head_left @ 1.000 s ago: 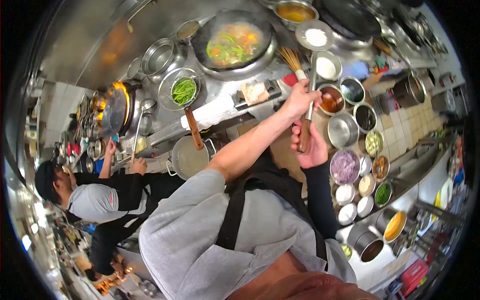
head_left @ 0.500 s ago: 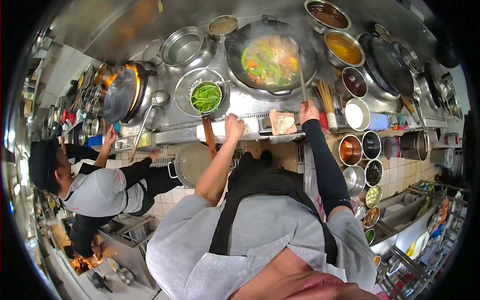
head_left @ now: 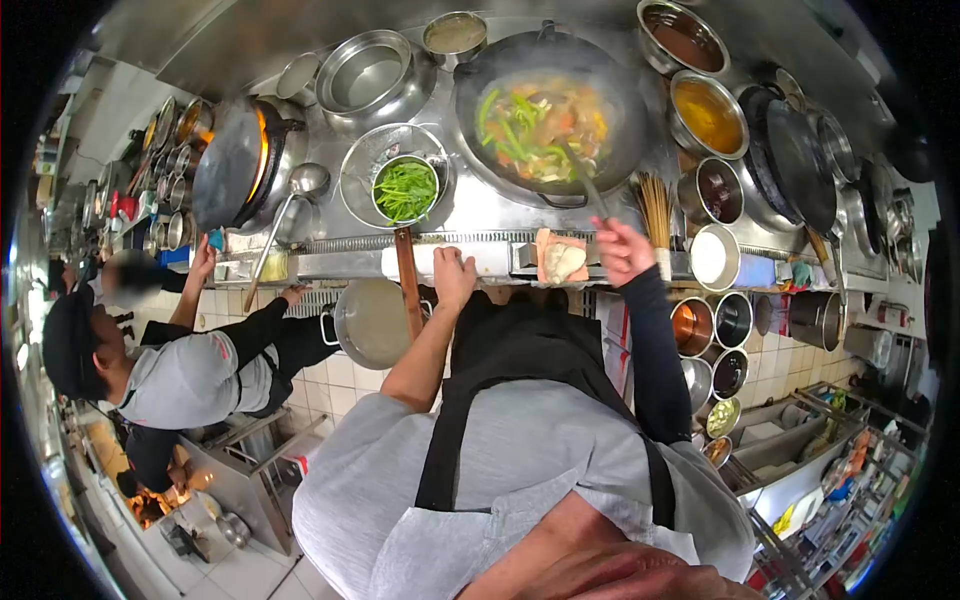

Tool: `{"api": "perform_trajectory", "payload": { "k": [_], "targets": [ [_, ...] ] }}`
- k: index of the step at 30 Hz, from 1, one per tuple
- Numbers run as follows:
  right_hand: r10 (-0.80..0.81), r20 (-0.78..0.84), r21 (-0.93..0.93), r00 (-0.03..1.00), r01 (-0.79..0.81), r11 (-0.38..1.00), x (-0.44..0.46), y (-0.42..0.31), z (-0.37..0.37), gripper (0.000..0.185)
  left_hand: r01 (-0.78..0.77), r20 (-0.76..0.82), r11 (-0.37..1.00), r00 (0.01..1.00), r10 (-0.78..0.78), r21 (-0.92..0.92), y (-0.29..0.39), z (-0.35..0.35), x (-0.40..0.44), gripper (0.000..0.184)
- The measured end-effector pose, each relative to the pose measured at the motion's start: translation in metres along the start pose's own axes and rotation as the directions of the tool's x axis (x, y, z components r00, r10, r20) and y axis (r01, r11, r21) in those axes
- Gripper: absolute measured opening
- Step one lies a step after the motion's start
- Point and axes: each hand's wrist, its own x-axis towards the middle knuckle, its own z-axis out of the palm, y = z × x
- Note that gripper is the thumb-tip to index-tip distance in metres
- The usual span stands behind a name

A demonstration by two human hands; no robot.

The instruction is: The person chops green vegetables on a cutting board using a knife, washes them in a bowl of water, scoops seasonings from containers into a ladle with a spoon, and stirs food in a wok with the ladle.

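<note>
Steam rises from a large wok [head_left: 480,130] holding a stew of green pods and orange pieces [head_left: 545,125]. A ladle [head_left: 582,178] dips into it, its handle end in the fingers of my right hand [head_left: 625,252]. My left hand [head_left: 455,278] is closed at the counter's front edge, its fingers on a folded white cloth [head_left: 490,260]. Left of the wok, a small strainer of cut green vegetables [head_left: 406,191] rests over a wider wire strainer [head_left: 362,160]; its wooden handle [head_left: 407,275] points toward me. A pinkish cloth [head_left: 562,258] lies between my hands.
A bamboo brush [head_left: 655,215] stands right of the wok, beside bowls of orange liquid [head_left: 709,114] and white powder [head_left: 714,257]. A large pot [head_left: 372,325] sits below the counter. At the left a co-worker [head_left: 190,375] reaches toward another wok [head_left: 228,170] over flames.
Since the earliest frame, my hands have parted, my left hand moving left to the white cloth. My right hand holds the ladle, whose bowl has shifted lower in the stew. The view has swung rightward.
</note>
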Motion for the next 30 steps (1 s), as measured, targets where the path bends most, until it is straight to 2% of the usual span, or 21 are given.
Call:
{"api": "perform_trajectory", "payload": {
  "k": [3, 6, 7, 8, 9, 10, 12, 14, 15, 18, 19, 20, 22, 23, 24, 25, 26, 27, 30],
  "targets": [
    [-0.035, -0.129, -0.211, 0.991, 0.007, 0.977, -0.002, 0.02, 0.025, 0.019, 0.06, 0.006, 0.998, 0.998, -0.06, 0.021, 0.004, -0.001, -0.001, 0.031],
    [-0.18, -0.279, -0.637, 0.943, -0.041, 0.77, -0.039, -0.012, 0.063, 0.016, 0.115, -0.011, 0.993, 0.993, -0.115, 0.011, 0.01, 0.004, 0.0, 0.031],
    [-0.212, -0.248, -0.753, 0.945, -0.051, 0.656, -0.04, -0.023, 0.036, 0.03, 0.129, -0.019, 0.992, 0.991, -0.129, 0.005, 0.011, 0.005, 0.002, 0.031],
    [-0.396, -0.164, -0.912, 0.903, 0.013, 0.409, -0.04, -0.028, 0.009, 0.037, 0.133, -0.029, 0.991, 0.991, -0.132, 0.024, 0.012, 0.006, 0.001, 0.03],
    [-0.541, -0.03, -0.992, 0.84, 0.041, 0.117, -0.038, -0.032, -0.02, 0.043, 0.138, -0.04, 0.99, 0.99, -0.136, 0.039, 0.014, 0.007, 0.001, 0.03],
    [-0.63, 0.143, -0.982, 0.763, 0.029, -0.187, -0.033, -0.041, -0.052, 0.049, 0.144, -0.051, 0.988, 0.989, -0.141, 0.053, 0.016, 0.01, 0.0, 0.029],
    [-0.675, 0.236, -0.938, 0.699, -0.017, -0.345, -0.032, -0.056, -0.06, 0.059, 0.143, -0.074, 0.987, 0.988, -0.138, 0.079, 0.015, 0.015, -0.001, 0.028],
    [-0.688, 0.255, -0.865, 0.679, -0.157, -0.476, -0.036, -0.074, -0.054, 0.054, 0.148, -0.1, 0.983, 0.986, -0.137, 0.112, 0.018, 0.021, -0.004, 0.027],
    [-0.702, 0.353, -0.835, 0.618, -0.131, -0.535, -0.025, -0.079, -0.069, 0.053, 0.152, -0.119, 0.98, 0.983, -0.137, 0.13, 0.021, 0.023, -0.005, 0.027],
    [-0.724, 0.232, -0.925, 0.65, -0.084, -0.372, -0.001, -0.072, -0.094, 0.052, 0.193, -0.144, 0.968, 0.975, -0.171, 0.162, 0.028, 0.027, -0.009, 0.027],
    [-0.693, 0.231, -0.965, 0.683, 0.072, -0.251, 0.035, -0.068, -0.167, 0.05, 0.21, -0.146, 0.963, 0.972, -0.186, 0.169, 0.032, 0.028, -0.01, 0.027],
    [-0.63, 0.069, -0.995, 0.773, 0.099, 0.013, 0.03, -0.064, -0.157, 0.049, 0.224, -0.149, 0.958, 0.969, -0.199, 0.176, 0.034, 0.029, -0.01, 0.028],
    [-0.362, -0.175, -0.857, 0.916, 0.039, 0.514, -0.001, -0.051, -0.084, 0.046, 0.212, -0.144, 0.957, 0.972, -0.185, 0.201, 0.034, 0.031, -0.011, 0.03],
    [-0.211, -0.178, -0.676, 0.961, 0.036, 0.736, -0.024, -0.053, -0.032, 0.041, 0.206, -0.14, 0.956, 0.974, -0.18, 0.209, 0.034, 0.032, -0.014, 0.031],
    [-0.099, -0.108, -0.445, 0.989, 0.041, 0.894, -0.025, -0.059, -0.039, 0.039, 0.205, -0.144, 0.955, 0.974, -0.177, 0.215, 0.034, 0.034, -0.014, 0.032],
    [-0.009, -0.008, -0.182, 1.0, 0.007, 0.983, -0.024, -0.068, -0.049, 0.037, 0.204, -0.147, 0.954, 0.974, -0.174, 0.221, 0.034, 0.034, -0.015, 0.033],
    [0.049, 0.112, 0.089, 0.992, -0.059, 0.994, -0.025, -0.072, -0.049, 0.035, 0.201, -0.151, 0.953, 0.974, -0.17, 0.226, 0.034, 0.034, -0.016, 0.034],
    [0.131, 0.183, 0.326, 0.974, -0.186, 0.927, -0.029, -0.075, -0.046, 0.03, 0.202, -0.152, 0.954, 0.973, -0.171, 0.223, 0.035, 0.034, -0.018, 0.035],
    [0.092, 0.149, 0.014, 0.985, -0.095, 0.995, -0.03, -0.039, -0.044, 0.027, 0.197, -0.148, 0.955, 0.975, -0.166, 0.222, 0.033, 0.037, -0.019, 0.037]
  ]
}}
